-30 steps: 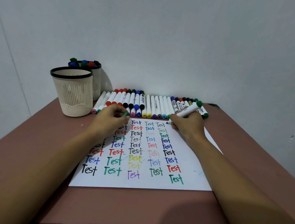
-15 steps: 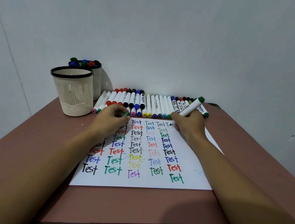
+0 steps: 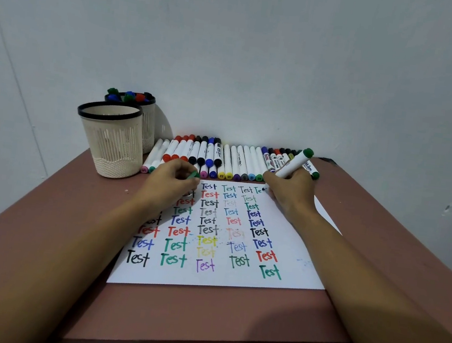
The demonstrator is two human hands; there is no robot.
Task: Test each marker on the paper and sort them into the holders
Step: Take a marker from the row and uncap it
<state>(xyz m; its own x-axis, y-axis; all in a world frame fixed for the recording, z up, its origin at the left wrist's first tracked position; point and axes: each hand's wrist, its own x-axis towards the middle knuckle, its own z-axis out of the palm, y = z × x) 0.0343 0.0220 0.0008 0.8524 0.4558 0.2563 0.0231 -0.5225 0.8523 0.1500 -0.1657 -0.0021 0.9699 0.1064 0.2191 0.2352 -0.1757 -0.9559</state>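
The marker [image 3: 293,166], white with a green end, is clamped in the fingers [image 3: 273,181] of the right hand [image 3: 291,191]. It is tilted so that the green end points up and away to the right of those fingers. Its dark tip sits just below and left of them, touching the paper [image 3: 304,236] near its far edge. At the tip stand the letters "Te", last in the top row of many coloured "Test" words.

The left hand [image 3: 172,179] rests on the paper's upper left part and covers some of the words. Its fingers [image 3: 183,166] are curled together round a small green cap [image 3: 194,175], which pokes out on their right side.

Just beyond both sets of fingers, a row of markers [image 3: 237,161] lies side by side against the wall. Left of the left fingers and a little farther back stands a cream holder [image 3: 112,144] with a black rim. Close behind it a second holder [image 3: 148,128] has green, blue, red and black marker ends sticking out of its top. Everything sits on a reddish-brown surface [image 3: 44,221].
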